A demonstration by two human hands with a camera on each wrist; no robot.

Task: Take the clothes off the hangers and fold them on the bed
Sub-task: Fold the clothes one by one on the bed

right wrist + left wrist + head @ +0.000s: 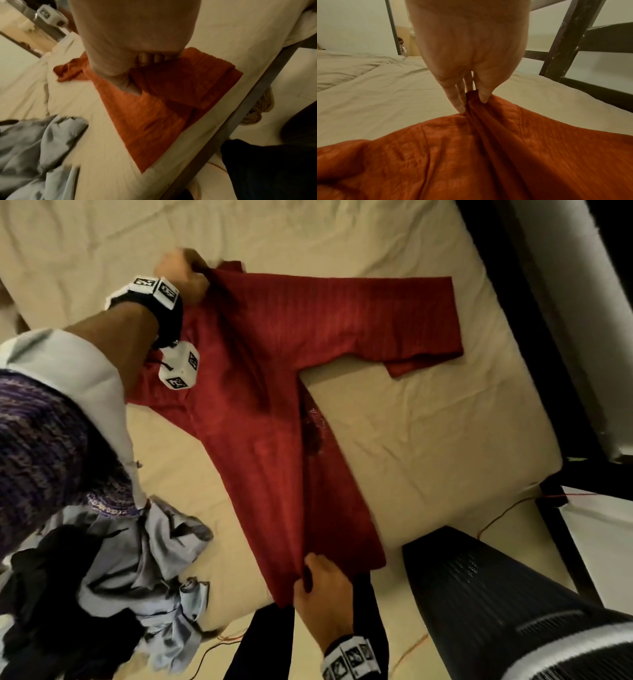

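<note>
It was a bedroom: a bed (428,422) in cream sheets, a dark metal frame (565,40), clothes (144,570) heaped alongside

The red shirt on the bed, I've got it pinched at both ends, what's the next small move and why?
Probably carry both pinched ends sideways together to fold the body along its length. The left hand pinches the red shirt at its top, the right hand grips its hem, and one sleeve lies spread on the bed. The shirt looks stretched between the hands, ready to fold.
</note>
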